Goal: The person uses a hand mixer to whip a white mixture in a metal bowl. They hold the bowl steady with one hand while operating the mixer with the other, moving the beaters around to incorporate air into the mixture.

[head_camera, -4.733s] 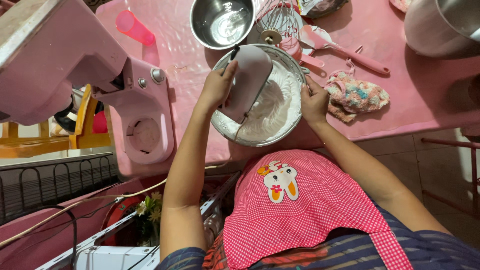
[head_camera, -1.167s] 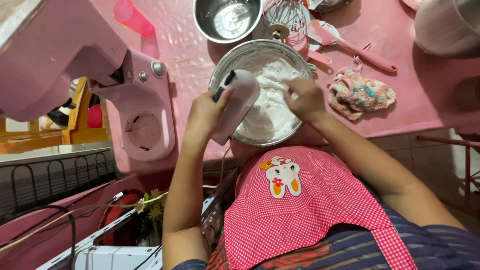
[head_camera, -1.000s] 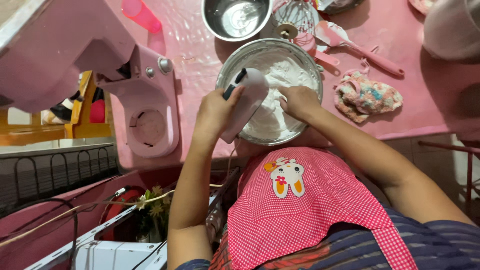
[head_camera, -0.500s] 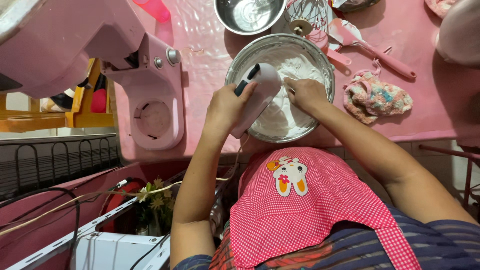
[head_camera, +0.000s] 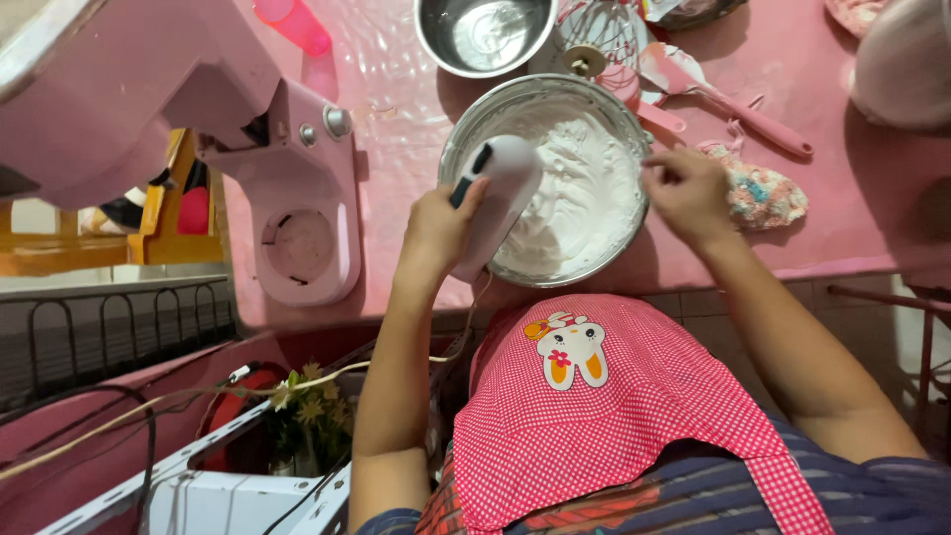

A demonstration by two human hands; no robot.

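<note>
The left hand (head_camera: 436, 223) is wrapped tight round the handle of a white hand mixer (head_camera: 495, 198), whose body slants down over the near-left rim of a metal mixing bowl (head_camera: 466, 134); the beaters themselves are hidden under the mixer's body. Its cord (head_camera: 297, 381) trails off the desk edge down to the left. The bowl sits on the pink desk (head_camera: 396, 119) right in front of the person and is filled with a stiff white cream (head_camera: 584, 178) that stands in soft ridges. The right hand (head_camera: 686, 193) hovers at the bowl's right rim, fingers curled in loosely; I cannot tell whether it touches the rim or pinches anything. Just beyond that hand lies a crumpled, pale patterned cloth (head_camera: 768, 193), and behind it a pink spatula (head_camera: 733, 104) lies slantwise on the desk. Behind the cream bowl stands a smaller, shiny steel bowl (head_camera: 485, 35), and next to it a wire whisk attachment (head_camera: 599, 40) lies on its side. To the left, a pink stand mixer (head_camera: 287, 188) has its head tilted up toward the camera, its round base plate bare. A pink cup (head_camera: 292, 22) stands near the far edge. The person wears a red-and-white checked apron (head_camera: 614, 426) with a little rabbit patch on the chest. Below the desk on the left there are some small flowers (head_camera: 302, 396) among wires.
</note>
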